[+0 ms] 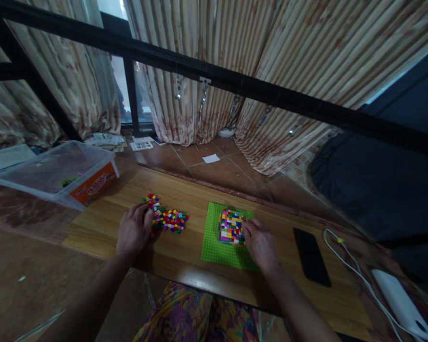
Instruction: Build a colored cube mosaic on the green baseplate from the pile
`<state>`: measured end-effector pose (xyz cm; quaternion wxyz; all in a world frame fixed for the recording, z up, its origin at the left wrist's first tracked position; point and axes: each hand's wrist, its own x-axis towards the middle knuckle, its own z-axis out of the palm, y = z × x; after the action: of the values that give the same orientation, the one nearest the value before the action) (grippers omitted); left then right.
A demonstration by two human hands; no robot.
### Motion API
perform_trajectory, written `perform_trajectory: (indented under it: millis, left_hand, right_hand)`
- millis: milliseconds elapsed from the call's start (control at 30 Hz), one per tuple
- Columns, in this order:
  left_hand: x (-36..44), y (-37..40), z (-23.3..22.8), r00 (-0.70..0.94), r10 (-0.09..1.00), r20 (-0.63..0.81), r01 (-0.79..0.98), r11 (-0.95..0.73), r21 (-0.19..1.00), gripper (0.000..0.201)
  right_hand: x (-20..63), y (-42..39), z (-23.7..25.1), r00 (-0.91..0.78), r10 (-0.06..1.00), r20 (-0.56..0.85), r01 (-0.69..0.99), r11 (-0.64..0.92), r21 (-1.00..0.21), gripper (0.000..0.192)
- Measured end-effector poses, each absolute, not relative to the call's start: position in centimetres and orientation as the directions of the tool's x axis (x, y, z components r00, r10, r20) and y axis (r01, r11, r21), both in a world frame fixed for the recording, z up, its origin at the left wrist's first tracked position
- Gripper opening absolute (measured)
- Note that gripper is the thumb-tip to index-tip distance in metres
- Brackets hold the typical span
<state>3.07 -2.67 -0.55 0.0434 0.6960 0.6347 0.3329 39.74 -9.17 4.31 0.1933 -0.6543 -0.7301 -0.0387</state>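
Observation:
Several small coloured toy bricks (pixel 170 219) lie in a loose pile on the left half of the wooden table. My left hand (pixel 133 228) rests at the pile's left edge, thumb and fingers slightly apart among the nearest bricks. On a green studded baseplate (pixel 211 247) stands a block of multicoloured bricks (pixel 231 227), built up in rows. The fingers of my right hand (pixel 260 242) are pinched together against the right side of that block. Whatever lies between those fingertips is hidden.
A clear plastic box (pixel 60 173) with an orange label stands at the table's left end. To the right lie a black phone (pixel 312 256), a white cable (pixel 353 266) and a white power bank-like object (pixel 401 304). A black metal bar (pixel 214 76) crosses beyond the table.

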Motion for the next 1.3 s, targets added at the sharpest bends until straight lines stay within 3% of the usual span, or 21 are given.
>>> perform_trajectory:
  millis: [533, 633, 733, 867, 1033, 1300]
  left_hand:
    - [3.2, -2.6, -0.4, -0.029, 0.914, 0.404, 0.854, -0.187, 0.486, 0.048]
    - [3.3, -2.6, -0.3, -0.042, 0.920, 0.389, 0.850, -0.171, 0.498, 0.048]
    - [3.3, -2.6, -0.3, -0.051, 0.927, 0.372, 0.857, -0.150, 0.492, 0.048]
    - [3.3, -2.5, -0.4, -0.057, 0.922, 0.384, 0.858, -0.151, 0.490, 0.047]
    - [3.5, -2.8, -0.3, -0.063, 0.915, 0.398, 0.854, -0.157, 0.496, 0.045]
    - [3.7, -3.1, -0.2, -0.089, 0.926, 0.367, 0.847, -0.124, 0.518, 0.041]
  right_hand:
    - [39.6, -9.5, 4.2, -0.062, 0.951, 0.302, 0.951, 0.148, -0.270, 0.032]
    - [39.8, -9.8, 4.5, 0.006, 0.923, 0.385, 0.926, 0.140, -0.350, 0.033]
    - [39.8, -10.6, 4.7, 0.200, 0.852, 0.483, 0.876, 0.065, -0.478, 0.032]
    - [38.1, -12.1, 4.8, 0.349, 0.824, 0.446, 0.763, 0.026, -0.645, 0.030]
    - [32.9, -12.9, 4.6, 0.193, 0.903, 0.384, 0.657, 0.171, -0.734, 0.024]
    - [25.7, -10.2, 2.4, -0.066, 0.959, 0.276, 0.680, 0.246, -0.691, 0.021]
